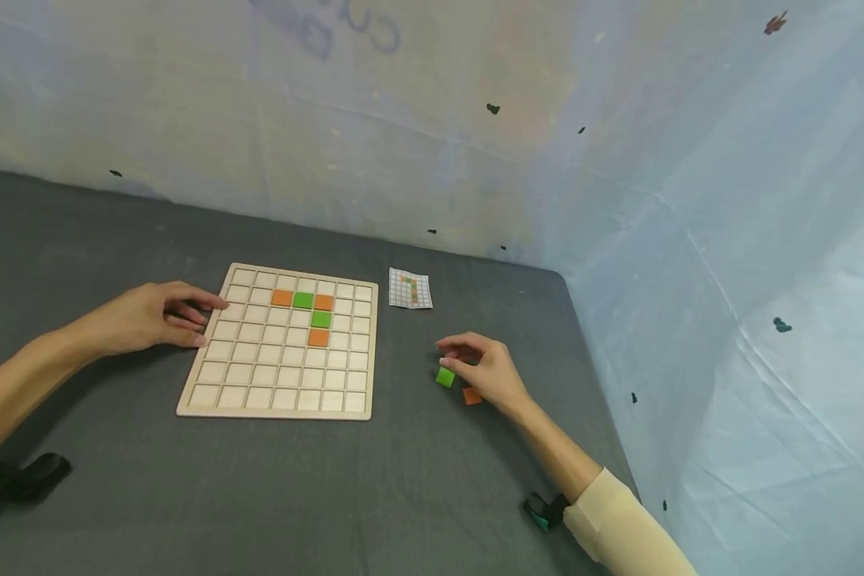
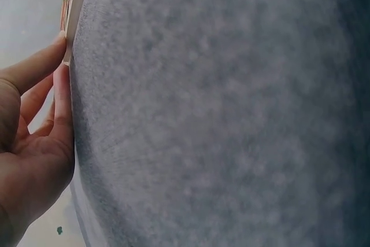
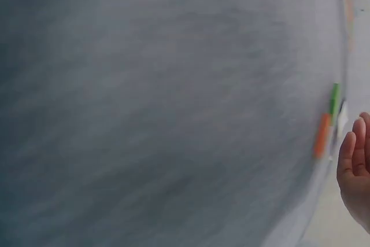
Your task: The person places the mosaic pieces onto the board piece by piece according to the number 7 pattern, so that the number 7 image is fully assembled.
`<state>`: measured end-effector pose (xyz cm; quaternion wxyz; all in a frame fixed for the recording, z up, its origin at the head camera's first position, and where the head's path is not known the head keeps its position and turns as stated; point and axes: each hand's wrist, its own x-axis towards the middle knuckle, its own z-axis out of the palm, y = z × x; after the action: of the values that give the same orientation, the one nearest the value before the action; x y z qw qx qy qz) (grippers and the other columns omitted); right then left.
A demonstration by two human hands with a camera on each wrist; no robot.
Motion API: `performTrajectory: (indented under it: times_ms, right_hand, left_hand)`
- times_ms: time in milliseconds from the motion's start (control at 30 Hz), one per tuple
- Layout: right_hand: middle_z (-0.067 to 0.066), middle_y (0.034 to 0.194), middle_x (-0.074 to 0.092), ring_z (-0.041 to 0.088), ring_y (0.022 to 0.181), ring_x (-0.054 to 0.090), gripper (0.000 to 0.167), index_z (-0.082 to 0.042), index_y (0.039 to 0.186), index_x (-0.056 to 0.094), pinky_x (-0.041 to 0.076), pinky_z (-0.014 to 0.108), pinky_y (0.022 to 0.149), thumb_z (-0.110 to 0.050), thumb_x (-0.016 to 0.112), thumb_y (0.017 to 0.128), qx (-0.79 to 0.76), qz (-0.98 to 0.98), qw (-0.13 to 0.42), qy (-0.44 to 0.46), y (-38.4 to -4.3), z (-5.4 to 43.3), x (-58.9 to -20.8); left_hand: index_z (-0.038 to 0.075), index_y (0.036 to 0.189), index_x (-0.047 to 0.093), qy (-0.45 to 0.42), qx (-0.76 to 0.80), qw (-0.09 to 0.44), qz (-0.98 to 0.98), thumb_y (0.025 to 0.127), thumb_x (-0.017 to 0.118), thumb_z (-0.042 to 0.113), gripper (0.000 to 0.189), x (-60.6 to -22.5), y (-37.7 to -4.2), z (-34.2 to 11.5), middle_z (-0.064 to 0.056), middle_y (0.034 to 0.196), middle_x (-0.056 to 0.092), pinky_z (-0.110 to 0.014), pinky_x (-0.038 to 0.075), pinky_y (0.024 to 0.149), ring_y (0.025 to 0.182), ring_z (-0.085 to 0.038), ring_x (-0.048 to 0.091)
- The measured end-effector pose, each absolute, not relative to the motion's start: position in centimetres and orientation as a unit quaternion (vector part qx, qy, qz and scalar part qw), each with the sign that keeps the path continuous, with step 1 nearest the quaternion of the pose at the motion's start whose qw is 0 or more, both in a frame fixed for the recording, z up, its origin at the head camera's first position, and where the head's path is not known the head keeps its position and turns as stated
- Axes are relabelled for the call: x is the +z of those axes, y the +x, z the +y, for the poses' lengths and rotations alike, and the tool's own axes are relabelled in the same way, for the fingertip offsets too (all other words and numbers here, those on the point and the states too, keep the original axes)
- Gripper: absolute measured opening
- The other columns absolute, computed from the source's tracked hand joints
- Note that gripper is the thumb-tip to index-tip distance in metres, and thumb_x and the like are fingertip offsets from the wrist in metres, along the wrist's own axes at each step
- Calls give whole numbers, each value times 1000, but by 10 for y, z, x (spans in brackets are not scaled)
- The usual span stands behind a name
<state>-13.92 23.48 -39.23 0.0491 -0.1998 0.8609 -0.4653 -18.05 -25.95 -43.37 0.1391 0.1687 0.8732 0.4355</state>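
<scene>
At the left edge of a pale wooden grid board (image 1: 248, 352) rests my left hand (image 1: 151, 316), with a fingertip over the rim and the thumb against its side. In the left wrist view, the fingers (image 2: 62, 108) meet the board's edge (image 2: 75, 10). Orange tiles (image 1: 318, 338) and green tiles (image 1: 321, 319) lie in the grid, a row turning down into a column. My right hand (image 1: 486, 370) hovers over loose tiles, its fingers loosely bent. Near its thumb lies a green tile (image 1: 445, 378); an orange tile (image 1: 472, 396) sits partly under the hand.
A small printed card (image 1: 410, 289) with a coloured grid pattern lies right of the board. The dark grey table (image 1: 295, 496) meets a pale sheet (image 1: 403, 160) at the back and another sheet (image 1: 763, 320) at the right. Black straps (image 1: 547, 508) hang at the wrists.
</scene>
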Motion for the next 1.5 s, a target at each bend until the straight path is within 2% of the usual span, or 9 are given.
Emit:
performTrajectory:
  times_ms: [133,233,433,667,733,933,1100,1333,1500]
  right_hand:
    - [23,113,68,35,97,66,30,6,119,67,53,47,84,0,71,90,-451,870,64,-188,-137,247,-402]
    - [15,116,69,32,103,65,33,-1,121,69,51,49,89,-6,75,89,-443,876,67,-177,-140,258,-420]
    - [-4,117,68,16,107,63,39,-17,122,70,51,35,89,-19,81,85,-402,895,64,-181,-142,269,-440]
    - [-7,115,66,11,103,62,44,-16,121,71,49,33,91,-19,86,80,-367,907,46,-200,-140,268,-443]
    - [-7,113,66,11,102,62,43,-16,119,72,51,31,86,-18,86,79,-362,909,45,-200,-140,268,-444]
    - [-6,105,67,13,94,63,37,-18,112,75,54,27,55,-17,87,78,-375,907,55,-185,-143,266,-443]
    - [-8,100,68,12,89,63,31,-21,108,77,54,27,51,-18,86,79,-373,909,57,-179,-147,265,-442]
    - [-9,101,66,11,89,62,28,-24,110,76,54,29,52,-18,83,83,-378,903,77,-186,-149,267,-441]
    - [-6,105,67,13,92,64,28,-20,112,75,55,30,71,-17,82,85,-395,894,62,-204,-151,269,-440]
  left_hand:
    - [5,136,59,159,420,146,881,84,82,22,59,-431,-182,-257,-16,126,58,-24,53,75,94,4,56]
    - [6,136,59,154,415,147,885,84,82,22,59,-430,-183,-256,-16,125,58,-25,53,74,93,4,56]
    - [7,137,59,149,409,149,888,85,81,24,59,-432,-182,-256,-17,127,58,-24,52,73,94,5,55]
    - [7,137,58,145,412,150,887,85,81,26,60,-432,-182,-254,-17,128,56,-24,52,74,94,5,55]
    - [7,137,58,146,413,150,886,86,81,26,60,-432,-182,-254,-17,128,57,-24,52,74,95,5,55]
    - [6,138,58,143,416,155,885,86,80,25,59,-432,-181,-255,-17,127,57,-25,52,74,94,5,56]
    - [6,137,58,144,411,148,888,87,79,24,57,-432,-182,-255,-17,125,59,-24,52,74,93,4,57]
    - [6,137,58,143,413,153,886,86,81,25,59,-432,-182,-256,-18,126,59,-26,53,74,93,4,57]
    - [6,136,59,147,422,149,882,85,81,24,59,-433,-183,-257,-17,126,58,-26,53,73,94,3,57]
